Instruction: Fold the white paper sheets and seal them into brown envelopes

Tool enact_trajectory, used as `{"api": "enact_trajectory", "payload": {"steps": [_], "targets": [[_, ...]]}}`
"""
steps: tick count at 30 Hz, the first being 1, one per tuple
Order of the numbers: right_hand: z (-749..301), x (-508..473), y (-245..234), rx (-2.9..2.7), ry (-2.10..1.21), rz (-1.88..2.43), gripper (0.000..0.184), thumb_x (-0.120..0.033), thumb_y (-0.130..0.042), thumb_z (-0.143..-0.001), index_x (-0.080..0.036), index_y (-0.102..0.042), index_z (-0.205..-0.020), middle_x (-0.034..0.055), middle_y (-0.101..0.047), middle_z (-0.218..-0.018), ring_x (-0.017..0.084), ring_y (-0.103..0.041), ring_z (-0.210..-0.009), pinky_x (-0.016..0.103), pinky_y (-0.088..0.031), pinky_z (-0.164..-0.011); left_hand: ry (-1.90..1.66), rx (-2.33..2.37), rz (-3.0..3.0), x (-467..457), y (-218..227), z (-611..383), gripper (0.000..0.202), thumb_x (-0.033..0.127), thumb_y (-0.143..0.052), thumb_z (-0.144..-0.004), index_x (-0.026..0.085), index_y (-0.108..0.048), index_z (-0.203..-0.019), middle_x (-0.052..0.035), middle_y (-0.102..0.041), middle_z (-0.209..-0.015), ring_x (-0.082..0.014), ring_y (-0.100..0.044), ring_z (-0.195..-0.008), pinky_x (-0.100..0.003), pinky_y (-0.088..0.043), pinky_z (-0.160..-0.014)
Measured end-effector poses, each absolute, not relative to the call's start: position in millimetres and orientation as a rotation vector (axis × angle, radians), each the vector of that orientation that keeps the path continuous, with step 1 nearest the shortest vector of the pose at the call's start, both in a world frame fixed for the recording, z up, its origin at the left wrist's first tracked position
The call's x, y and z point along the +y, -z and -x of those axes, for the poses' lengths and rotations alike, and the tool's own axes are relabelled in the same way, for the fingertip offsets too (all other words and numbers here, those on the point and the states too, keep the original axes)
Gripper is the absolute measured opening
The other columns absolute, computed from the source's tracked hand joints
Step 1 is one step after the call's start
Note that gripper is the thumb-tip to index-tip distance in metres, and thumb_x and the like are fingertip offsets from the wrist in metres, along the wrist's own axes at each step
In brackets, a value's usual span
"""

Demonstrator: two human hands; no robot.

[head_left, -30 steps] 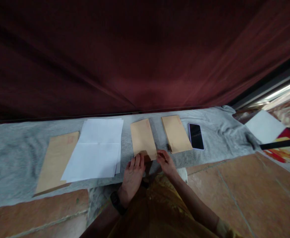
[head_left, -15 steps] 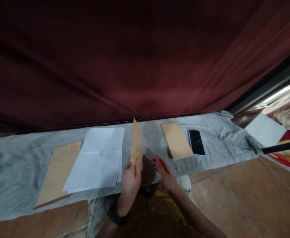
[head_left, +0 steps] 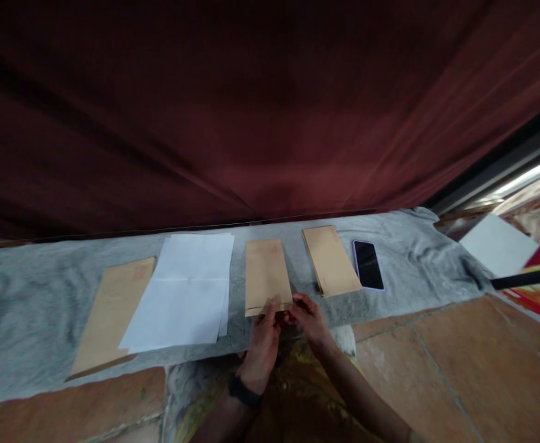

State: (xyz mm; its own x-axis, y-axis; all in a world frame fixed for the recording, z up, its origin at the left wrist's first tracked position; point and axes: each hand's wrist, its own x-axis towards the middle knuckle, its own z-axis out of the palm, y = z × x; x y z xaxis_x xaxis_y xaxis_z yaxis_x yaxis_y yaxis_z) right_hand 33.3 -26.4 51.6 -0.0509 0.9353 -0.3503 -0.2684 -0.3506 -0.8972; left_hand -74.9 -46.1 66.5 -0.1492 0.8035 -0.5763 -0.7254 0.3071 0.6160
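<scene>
A brown paper envelope (head_left: pixel 267 271) is held face up in front of me, its folded flap edge towards me. My left hand (head_left: pixel 265 335) grips that near edge, thumb on top and fingers underneath. At the near right corner, my right hand (head_left: pixel 307 315) pinches the envelope between thumb and fingers. To the left are white sheets of paper (head_left: pixel 186 289) with a crosswise crease, partly over another brown envelope (head_left: pixel 112 314). A stack of brown envelopes (head_left: pixel 332 259) lies to the right.
A phone (head_left: pixel 368 264) with a dark screen lies right of the stack. Everything rests on a grey cloth (head_left: pixel 417 264) along a dark red curtain (head_left: pixel 270 123). Terracotta tiles (head_left: pixel 436 357) show in front. A white sheet (head_left: pixel 498 245) and a dark bar are at far right.
The envelope has turned from edge-on to lying face up and come lower. My right hand has closed on its near right corner; my left hand has moved slightly right.
</scene>
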Motion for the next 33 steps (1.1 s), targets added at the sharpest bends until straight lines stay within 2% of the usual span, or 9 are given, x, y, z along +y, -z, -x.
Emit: {"api": "enact_trajectory", "payload": {"steps": [4, 6, 8, 10, 13, 17, 24, 28, 33], "targets": [[-40.4, -24.4, -46.4, -0.750, -1.602, 1.323, 0.043, -0.052, -0.084, -0.058, -0.021, -0.065, -0.082, -0.0036, -0.066, -0.064, 0.014, -0.060, -0.052, 0.027, -0.053, -0.050, -1.196, 1.066, -0.102, -55.8, -67.9, 85.0, 0.040, 0.050, -0.078, -0.077, 0.016, -0.070, -0.095, -0.0077, -0.076, -0.091, -0.0162, -0.071, -0.075, -0.028, -0.057, -0.071], [-43.5, -25.1, -42.8, -0.765, -1.560, 1.363, 0.040, -0.051, -0.082, -0.059, -0.021, -0.064, -0.079, -0.0049, -0.062, -0.059, 0.013, -0.057, -0.050, 0.026, -0.052, -0.048, -1.037, 1.099, -0.197, -67.9, -69.0, 95.7, 0.055, 0.064, -0.068, -0.081, 0.011, -0.071, -0.093, -0.0142, -0.076, -0.090, -0.0213, -0.072, -0.079, -0.032, -0.058, -0.072], [-46.0, -26.4, -38.1, -0.773, -1.525, 1.402, 0.039, -0.051, -0.080, -0.061, -0.021, -0.064, -0.080, -0.0056, -0.059, -0.056, 0.013, -0.056, -0.050, 0.026, -0.052, -0.046, -0.932, 1.259, -0.464, -82.6, -68.6, 106.8, 0.059, 0.068, -0.057, -0.087, 0.011, -0.073, -0.094, -0.0140, -0.075, -0.087, -0.0220, -0.072, -0.076, -0.034, -0.059, -0.069], [-47.9, -28.0, -33.2, -0.786, -1.500, 1.440, 0.040, -0.051, -0.079, -0.063, -0.020, -0.063, -0.083, -0.0052, -0.059, -0.058, 0.014, -0.056, -0.050, 0.027, -0.053, -0.045, -0.918, 1.458, -0.929, -95.3, -66.2, 115.4, 0.049, 0.060, -0.052, -0.094, 0.015, -0.074, -0.095, -0.0113, -0.076, -0.090, -0.0223, -0.072, -0.081, -0.036, -0.060, -0.076], [-49.6, -29.8, -28.1, -0.856, -1.441, 1.486, 0.039, -0.049, -0.075, -0.068, -0.021, -0.062, -0.091, -0.0041, -0.062, -0.064, 0.014, -0.057, -0.051, 0.028, -0.054, -0.044, -0.870, 1.624, -1.709, -102.5, -57.6, 120.1, 0.037, 0.040, -0.044, -0.102, 0.020, -0.069, -0.121, -0.0103, -0.071, -0.125, -0.0240, -0.066, -0.118, -0.042, -0.053, -0.103], [-53.2, -30.9, -26.0, -1.125, -1.286, 1.526, 0.032, -0.043, -0.061, -0.082, -0.020, -0.059, -0.104, -0.0010, -0.066, -0.073, 0.015, -0.058, -0.051, 0.028, -0.053, -0.044, -0.556, 1.665, -2.361, -96.3, -39.5, 115.1, 0.054, 0.029, -0.050, -0.099, 0.016, -0.043, -0.151, -0.0108, -0.047, -0.156, -0.0252, -0.039, -0.148, -0.044, -0.041, -0.118], [-63.9, -43.6, -30.4, -1.704, -0.764, 1.628, 0.027, -0.020, -0.048, -0.093, -0.017, -0.062, -0.116, 0.0128, -0.070, -0.105, 0.025, -0.069, -0.094, 0.040, -0.058, -0.084, -0.358, 1.687, -2.510, -96.4, -24.1, 111.9, 0.068, 0.029, -0.055, -0.094, 0.011, -0.033, -0.156, -0.0111, -0.036, -0.162, -0.0270, -0.026, -0.153, -0.045, -0.031, -0.123], [-59.6, -59.0, -36.1, -2.182, -0.510, 1.406, 0.039, -0.017, -0.041, -0.099, -0.016, -0.057, -0.135, 0.0151, -0.064, -0.131, 0.026, -0.059, -0.122, 0.046, -0.051, -0.105, -0.337, 1.685, -2.507, -95.9, -23.1, 112.3, 0.067, 0.026, -0.053, -0.092, 0.011, -0.036, -0.155, -0.0114, -0.038, -0.161, -0.0269, -0.029, -0.152, -0.045, -0.031, -0.123], [-59.6, -72.0, -32.8, -2.508, -0.346, 1.182, 0.055, -0.019, -0.041, -0.101, -0.010, -0.034, -0.155, 0.0158, -0.049, -0.152, 0.024, -0.040, -0.145, 0.048, -0.038, -0.120, -0.349, 1.693, -2.551, -97.0, -20.6, 114.6, 0.064, 0.028, -0.052, -0.093, 0.007, -0.041, -0.152, -0.0132, -0.041, -0.160, -0.0260, -0.034, -0.150, -0.043, -0.031, -0.123]]}}
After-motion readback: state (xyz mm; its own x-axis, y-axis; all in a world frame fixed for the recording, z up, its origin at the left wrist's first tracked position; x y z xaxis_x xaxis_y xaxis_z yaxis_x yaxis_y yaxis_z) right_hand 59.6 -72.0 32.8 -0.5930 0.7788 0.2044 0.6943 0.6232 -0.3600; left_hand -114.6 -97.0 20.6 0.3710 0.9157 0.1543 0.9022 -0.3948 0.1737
